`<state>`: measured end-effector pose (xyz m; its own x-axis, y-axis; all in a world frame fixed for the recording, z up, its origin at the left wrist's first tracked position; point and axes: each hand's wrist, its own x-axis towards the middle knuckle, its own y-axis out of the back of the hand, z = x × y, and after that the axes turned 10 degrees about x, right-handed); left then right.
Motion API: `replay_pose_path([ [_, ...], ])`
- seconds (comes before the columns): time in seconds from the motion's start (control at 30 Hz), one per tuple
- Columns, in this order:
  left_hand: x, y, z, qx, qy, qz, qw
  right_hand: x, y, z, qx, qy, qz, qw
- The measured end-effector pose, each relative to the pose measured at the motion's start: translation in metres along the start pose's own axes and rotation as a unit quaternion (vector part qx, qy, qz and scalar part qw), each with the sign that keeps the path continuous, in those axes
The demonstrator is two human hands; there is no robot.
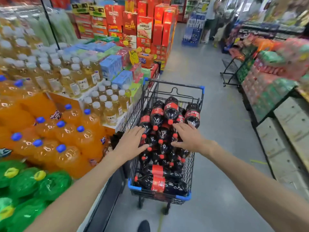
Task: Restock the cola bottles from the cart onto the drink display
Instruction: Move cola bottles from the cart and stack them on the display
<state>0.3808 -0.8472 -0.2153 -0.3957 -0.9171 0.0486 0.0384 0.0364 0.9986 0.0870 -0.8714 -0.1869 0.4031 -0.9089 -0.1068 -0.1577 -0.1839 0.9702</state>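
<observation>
Wire-mesh cart (197,196) at 6 o'clock, heaped with glossy dark cola bottles (171,108), red caps and labels. Left hand (132,142) and right hand (187,136) both flat, fingers straight, over the pile, gripping nothing.

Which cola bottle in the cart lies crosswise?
The cola bottle nearest the camera: it lies across the cart, cap pointing left; the others point lengthwise.

Bright, even store lighting from overhead, with faint, soft shadows only. Small white glints on the cola bottles (164,131) at centre and the orange bottles (50,131) at 9 o'clock. Sharp at centre. Smeared with motion blur from 10 through 12 to 3 o'clock, worst on the shelves (275,52) at 2. Wide-angle bending toward all edges.
</observation>
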Motion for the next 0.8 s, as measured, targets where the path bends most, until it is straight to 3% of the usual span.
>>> replay_pose_path([
  [0.2,0.044,-0.065,0.02,-0.068,0.046,-0.103,0.991,0.017,-0.049,0.061,0.04,-0.041,-0.063,0.996],
  [0.33,0.038,-0.116,0.04,-0.146,0.162,-0.195,0.956,0.024,-0.101,0.082,0.05,-0.048,-0.157,0.985],
  [0.5,0.015,-0.196,0.058,-0.269,0.352,-0.277,0.853,0.033,-0.169,0.11,0.053,-0.026,-0.267,0.962],
  [0.63,0.0,-0.279,0.066,-0.359,0.51,-0.255,0.739,0.039,-0.213,0.125,0.075,-0.019,-0.334,0.939],
  [0.8,0.035,-0.248,0.09,-0.431,0.613,-0.242,0.616,0.034,-0.276,0.127,0.095,-0.027,-0.406,0.909],
])
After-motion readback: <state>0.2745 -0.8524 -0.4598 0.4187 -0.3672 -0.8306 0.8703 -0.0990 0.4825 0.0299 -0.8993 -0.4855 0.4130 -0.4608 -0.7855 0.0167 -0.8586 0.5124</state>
